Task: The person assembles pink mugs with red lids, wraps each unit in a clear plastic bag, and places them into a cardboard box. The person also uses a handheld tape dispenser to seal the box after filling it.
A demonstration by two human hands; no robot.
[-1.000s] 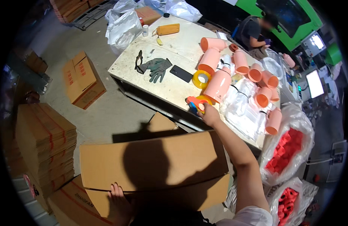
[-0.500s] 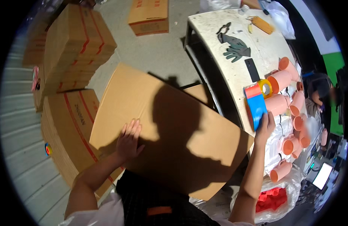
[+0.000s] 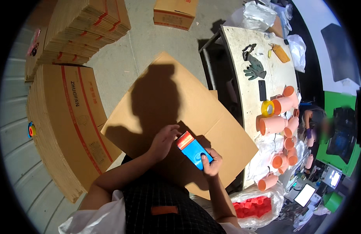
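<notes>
1. A flattened brown cardboard box (image 3: 176, 113) lies on the floor at the centre, just left of the table (image 3: 243, 58);
2. A stack of flat brown cartons with red stripes (image 3: 67, 124) stands on the left, its top sheet bearing dark print;
3. A taller pile of flat cartons (image 3: 86, 27) sits at the far left;
4. A closed brown box with red print (image 3: 175, 12) rests on the floor at the far centre;
5. A small blue carton with a red end (image 3: 193, 149) is held at the near centre;
6. A lit screen (image 3: 305, 194) glows at the near right; a smaller one (image 3: 333, 178) sits beside it.
</notes>
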